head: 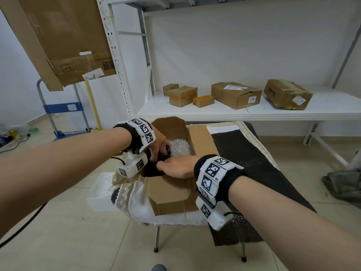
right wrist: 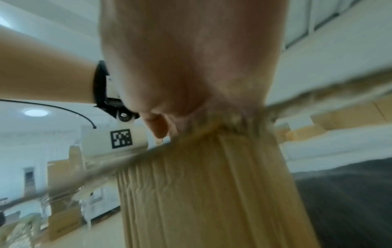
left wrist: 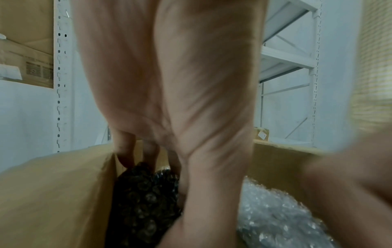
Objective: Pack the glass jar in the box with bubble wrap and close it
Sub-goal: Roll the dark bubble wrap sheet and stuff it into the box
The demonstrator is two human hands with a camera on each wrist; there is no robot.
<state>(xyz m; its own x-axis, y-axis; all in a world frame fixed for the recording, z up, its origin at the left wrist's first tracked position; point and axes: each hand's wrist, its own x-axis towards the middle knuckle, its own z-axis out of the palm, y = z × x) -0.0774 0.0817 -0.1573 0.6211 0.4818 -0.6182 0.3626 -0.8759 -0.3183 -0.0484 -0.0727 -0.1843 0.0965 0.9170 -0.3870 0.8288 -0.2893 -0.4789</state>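
An open cardboard box (head: pixel 172 190) stands on a small table. Inside it at the near left lies a dark bundle wrapped in bubble wrap (head: pixel 154 171), which hides the jar. My left hand (head: pixel 162 151) reaches down into the box, and its fingers (left wrist: pixel 127 157) curl onto the top of the bundle (left wrist: pixel 146 201). My right hand (head: pixel 164 165) comes over the right wall, with its fingers stretched onto the bundle. In the right wrist view its palm (right wrist: pixel 191 75) lies on the box wall (right wrist: pixel 201 193) and its fingers are hidden. Clear bubble wrap (head: pixel 180 146) fills the far end (left wrist: pixel 275 218).
The table carries a black mat (head: pixel 244 153) and a white lace cloth (head: pixel 136 204). Behind it a white shelf (head: pixel 254 112) holds several cardboard boxes. A blue hand cart (head: pixel 64 114) and a large cardboard sheet (head: pixel 58 36) stand at the left. The box flaps stand open.
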